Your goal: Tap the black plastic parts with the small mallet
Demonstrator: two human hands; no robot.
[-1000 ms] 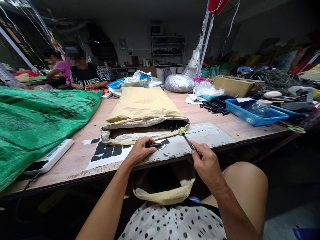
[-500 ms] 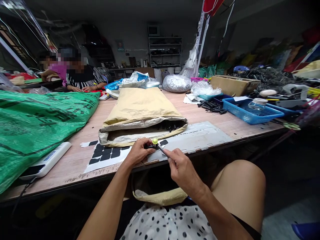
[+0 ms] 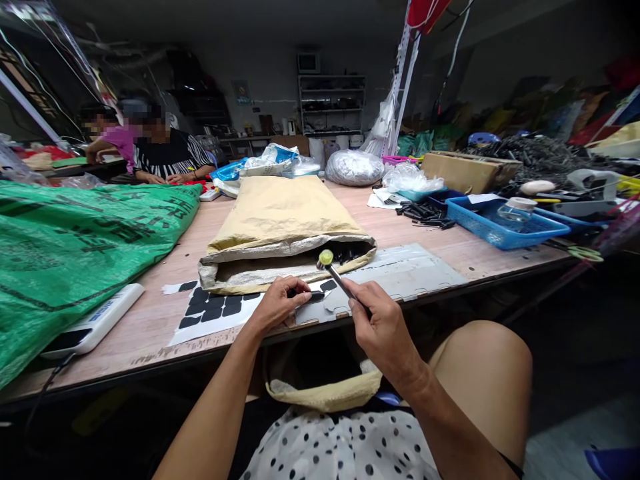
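Observation:
My right hand [image 3: 377, 320] is closed round the handle of a small hammer [image 3: 336, 270] with a yellow-green, round face. The hammer's head is raised in front of the open mouth of a yellow paper sack [image 3: 290, 210]. In my left hand [image 3: 281, 301] a small black part [image 3: 316, 295] is pinched, low over the table's near edge; its exact kind is not clear. Beneath lies a grey board [image 3: 410, 273]. Left of it, a white sheet [image 3: 207, 327] carries several black rounded stickers [image 3: 231, 305]. More black pieces [image 3: 345, 255] show inside the sack.
A green woven sack [image 3: 90, 240] and a white device [image 3: 103, 320] with a cable stand left. To the right are a blue basket [image 3: 505, 223], loose black parts [image 3: 425, 215] and a cardboard box [image 3: 465, 170]. Another sack [image 3: 325, 393] opens at my lap. Two people sit far left.
The hammer has lifted off the black part in my left hand, moving up and to the right with my right hand. My left hand has stayed almost in place.

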